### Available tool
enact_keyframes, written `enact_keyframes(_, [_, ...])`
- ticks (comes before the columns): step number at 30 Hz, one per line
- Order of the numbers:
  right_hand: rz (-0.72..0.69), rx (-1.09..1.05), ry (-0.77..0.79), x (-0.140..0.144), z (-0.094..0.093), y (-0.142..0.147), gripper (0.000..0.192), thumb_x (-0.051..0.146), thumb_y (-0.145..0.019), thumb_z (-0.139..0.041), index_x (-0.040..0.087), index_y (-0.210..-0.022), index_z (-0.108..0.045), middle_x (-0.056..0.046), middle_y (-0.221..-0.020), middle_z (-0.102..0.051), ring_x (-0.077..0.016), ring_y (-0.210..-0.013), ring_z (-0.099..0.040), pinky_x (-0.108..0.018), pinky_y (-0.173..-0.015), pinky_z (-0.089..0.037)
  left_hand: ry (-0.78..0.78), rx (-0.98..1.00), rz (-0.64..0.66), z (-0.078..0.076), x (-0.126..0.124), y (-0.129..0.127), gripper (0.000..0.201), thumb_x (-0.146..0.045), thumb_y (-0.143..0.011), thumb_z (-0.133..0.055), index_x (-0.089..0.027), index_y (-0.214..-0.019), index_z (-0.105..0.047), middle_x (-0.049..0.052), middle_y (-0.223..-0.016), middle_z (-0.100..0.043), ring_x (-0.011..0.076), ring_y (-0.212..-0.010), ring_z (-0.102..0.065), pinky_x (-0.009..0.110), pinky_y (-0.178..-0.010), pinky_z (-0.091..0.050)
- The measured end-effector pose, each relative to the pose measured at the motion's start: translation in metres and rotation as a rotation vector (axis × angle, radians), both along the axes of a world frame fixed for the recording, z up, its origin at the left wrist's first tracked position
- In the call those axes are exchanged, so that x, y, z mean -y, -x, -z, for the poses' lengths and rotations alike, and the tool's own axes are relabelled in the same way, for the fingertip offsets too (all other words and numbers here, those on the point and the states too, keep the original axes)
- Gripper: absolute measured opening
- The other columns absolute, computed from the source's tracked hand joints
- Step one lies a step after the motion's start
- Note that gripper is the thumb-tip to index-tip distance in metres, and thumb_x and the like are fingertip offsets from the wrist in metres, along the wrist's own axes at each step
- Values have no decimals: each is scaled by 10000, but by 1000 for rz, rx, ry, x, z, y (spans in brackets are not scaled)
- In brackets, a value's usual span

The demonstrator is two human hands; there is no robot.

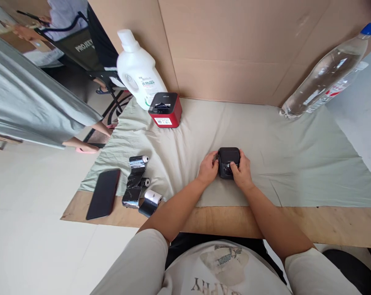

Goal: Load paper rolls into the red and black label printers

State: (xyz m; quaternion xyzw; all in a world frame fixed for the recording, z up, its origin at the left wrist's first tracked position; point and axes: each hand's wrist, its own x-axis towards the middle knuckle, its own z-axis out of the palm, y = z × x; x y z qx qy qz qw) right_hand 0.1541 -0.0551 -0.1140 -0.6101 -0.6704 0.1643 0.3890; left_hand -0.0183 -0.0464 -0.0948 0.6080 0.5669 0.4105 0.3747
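On the cloth in front of me rests a small black label printer, boxy with rounded corners and a glossy patch near its front. My left hand grips its left side, fingers along the edge and thumb near the front corner. The right side is held by my right hand, whose thumb lies on the glossy front part. Both hands are closed around the device, and its underside is hidden. To the left lie an unrolled black ribbon on two small spools and a white roll with a dark strip.
A dark phone lies at the table's left edge. Farther back stand a red-and-black cube-shaped printer and a white detergent bottle. Clear plastic bottles lean against the cardboard wall. Other people are at the upper left.
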Motion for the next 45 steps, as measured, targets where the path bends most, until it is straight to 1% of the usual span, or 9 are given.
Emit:
enact_keyframes(5, [-11, 53, -25, -2, 1, 2, 673, 432, -917, -381, 99, -1498, -309, -235, -1435, -483, -352, -1313, -459, -635, -1104, -358, 375, 303, 102, -5, -13, 4, 593, -274, -925, -519, -213, -1502, -401, 98, -1065, -724, 99, -548, -578, 253, -537, -470])
enact_keyframes(9, [-13, 38, -17, -2, 2, 4, 661, 435, -933, -370, 129, -1513, -284, -219, -1450, -473, -340, -1322, -462, -626, -1109, -362, 503, 436, 135, -16, -24, 8, 656, -150, -859, -524, -263, -1496, -414, 100, -1266, -662, 29, -481, -496, 199, -444, -369])
enact_keyframes(19, [5, -59, -24, 0, 4, 7, 626, 508, -989, -264, 178, -1520, -290, -190, -1485, -452, -294, -1367, -444, -578, -1151, -342, 524, 458, 123, -24, -35, 8, 638, -73, -710, -603, -282, -1313, -608, 83, -1473, -540, -14, -422, -438, 186, -347, -322])
enact_keyframes(25, [3, -233, 39, -2, 10, 4, 647, 422, -915, -398, 155, -1500, -318, -197, -1494, -445, -285, -1393, -424, -558, -1167, -328, 556, 452, 95, -24, -36, 6, 720, -26, -684, -569, -279, -1357, -526, 115, -1541, -460, -18, -411, -433, 187, -332, -308])
enact_keyframes(33, [17, -619, 137, -10, 1, -3, 496, 445, -830, -572, 177, -1246, -526, -151, -1248, -645, -249, -1135, -625, -492, -1023, -494, 442, 410, 119, -24, -24, 5, 572, -140, -719, -618, -222, -1282, -558, 129, -1452, -544, 26, -502, -544, 196, -413, -397])
enact_keyframes(36, [38, -627, 118, -11, -3, -5, 478, 564, -833, -605, 190, -1129, -573, -120, -1126, -678, -220, -995, -659, -440, -928, -548, 368, 368, 131, -24, -20, 6, 623, -201, -696, -723, -205, -1295, -552, 139, -1367, -589, 45, -547, -557, 214, -474, -435])
enact_keyframes(39, [45, -526, 57, -11, -8, -7, 477, 632, -858, -552, 198, -1038, -633, -112, -1086, -670, -218, -976, -645, -420, -888, -558, 226, 202, -13, -26, -21, 2, 460, -289, -700, -792, -163, -1109, -622, 85, -1089, -677, 82, -628, -569, 239, -592, -478])
enact_keyframes(42, [10, -440, -31, -10, -12, -8, 494, 623, -913, -474, 203, -1081, -672, -123, -1128, -668, -241, -1098, -611, -452, -980, -513, 98, 35, -76, -31, -25, -5, 288, -431, -872, -627, -157, -783, -635, 26, -756, -644, 138, -690, -586, 285, -703, -494])
enact_keyframes(45, [10, -435, -46, -11, -12, -8, 512, 607, -944, -417, 206, -1159, -651, -125, -1163, -670, -243, -1132, -607, -480, -1041, -471, 10, -31, -47, -38, -29, -13, 325, -373, -962, -479, -171, -816, -687, 48, -813, -694, 181, -801, -633, 319, -793, -507])
